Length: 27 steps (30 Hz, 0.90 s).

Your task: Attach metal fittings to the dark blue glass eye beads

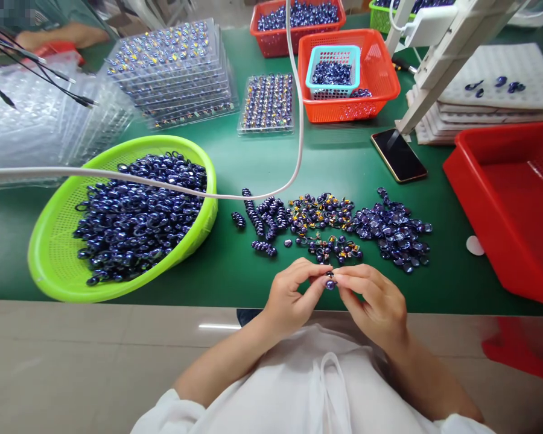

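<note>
My left hand [295,290] and my right hand [371,301] meet at the table's front edge. Pinched between their fingertips is a small, shiny dark-purple piece [330,284] with a rounded bead-like end; its exact kind is hard to make out. Just beyond my fingers lies a small heap of dark pieces with gold parts [335,248]. Behind that spreads a larger heap of similar pieces [321,211]. Flat glossy purple pieces [398,232] are piled to the right. Stacked rows of dark rings [253,217] lie to the left.
A green basket [49,241] full of dark ring-like pieces stands left. Behind are stacked clear trays [172,72], a single filled tray [266,105] and an orange basket [380,78]. A white cable [298,132] crosses the table. Right are a phone [399,155] and a red bin [493,223].
</note>
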### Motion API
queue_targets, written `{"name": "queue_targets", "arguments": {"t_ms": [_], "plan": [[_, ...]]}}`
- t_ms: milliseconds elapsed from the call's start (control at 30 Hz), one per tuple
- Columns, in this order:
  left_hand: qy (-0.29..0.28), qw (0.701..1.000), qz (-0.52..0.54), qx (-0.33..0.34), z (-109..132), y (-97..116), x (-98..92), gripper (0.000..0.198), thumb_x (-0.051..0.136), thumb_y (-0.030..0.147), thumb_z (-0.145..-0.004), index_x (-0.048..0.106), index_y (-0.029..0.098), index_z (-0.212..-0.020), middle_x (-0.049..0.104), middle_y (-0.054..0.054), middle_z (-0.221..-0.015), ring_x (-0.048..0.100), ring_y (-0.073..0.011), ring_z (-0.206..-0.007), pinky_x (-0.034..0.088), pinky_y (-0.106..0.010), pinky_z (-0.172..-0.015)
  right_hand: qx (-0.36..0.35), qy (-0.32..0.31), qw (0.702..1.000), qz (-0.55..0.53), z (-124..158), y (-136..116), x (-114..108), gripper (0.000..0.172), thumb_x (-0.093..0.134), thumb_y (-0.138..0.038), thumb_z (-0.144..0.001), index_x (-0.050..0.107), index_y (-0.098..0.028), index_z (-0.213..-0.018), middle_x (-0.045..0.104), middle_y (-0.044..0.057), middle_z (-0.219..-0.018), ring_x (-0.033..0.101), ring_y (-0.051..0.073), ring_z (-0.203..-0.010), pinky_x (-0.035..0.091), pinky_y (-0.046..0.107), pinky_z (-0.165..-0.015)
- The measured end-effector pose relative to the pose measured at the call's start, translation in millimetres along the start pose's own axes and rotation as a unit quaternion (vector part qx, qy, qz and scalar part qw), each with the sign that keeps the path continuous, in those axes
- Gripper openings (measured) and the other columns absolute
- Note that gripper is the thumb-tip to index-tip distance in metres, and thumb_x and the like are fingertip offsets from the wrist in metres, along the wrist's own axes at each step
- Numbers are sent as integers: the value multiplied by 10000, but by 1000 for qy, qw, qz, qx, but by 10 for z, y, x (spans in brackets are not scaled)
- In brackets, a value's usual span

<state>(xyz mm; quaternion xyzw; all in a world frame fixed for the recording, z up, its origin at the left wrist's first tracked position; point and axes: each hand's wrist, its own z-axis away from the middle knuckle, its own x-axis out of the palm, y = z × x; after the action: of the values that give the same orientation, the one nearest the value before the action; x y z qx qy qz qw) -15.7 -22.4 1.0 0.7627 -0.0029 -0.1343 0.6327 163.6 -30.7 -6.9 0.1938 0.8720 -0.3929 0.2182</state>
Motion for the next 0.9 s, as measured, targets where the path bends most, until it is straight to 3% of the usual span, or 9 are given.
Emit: {"name": "queue_targets", "arguments": {"t_ms": [233,433,900], "plan": [[15,999,21,42,0,-60,28,159,654,143,-890,757,155,-1010,751,-88,-836,665,-177,-772,534,-292,-715,17,-8,1000,-8,-7,-21,-1,283,634,-24,-872,623,-236,-1059,741,33,-959,719,154,-884,590,285,-778],[14,1000,13,21,1,-64,25,170,679,154,-884,770,162,-1027,763,-82,-830,678,-162,-739,538,-265,-684,151,-19,986,-74,-8,-9,20,158,614,-97,-895,630,-228,-982,668,4,-869,631,121,-709,535,256,-663],[-4,999,-23,47,-85,-7,44,125,695,114,-828,774,148,-919,760,-78,-768,678,-155,-687,544,-258,-646,194,-29,975,-105,-8,2,19,127,577,-100,-874,623,-218,-861,621,-11,-791,581,113,-667,478,236,-609]]}}
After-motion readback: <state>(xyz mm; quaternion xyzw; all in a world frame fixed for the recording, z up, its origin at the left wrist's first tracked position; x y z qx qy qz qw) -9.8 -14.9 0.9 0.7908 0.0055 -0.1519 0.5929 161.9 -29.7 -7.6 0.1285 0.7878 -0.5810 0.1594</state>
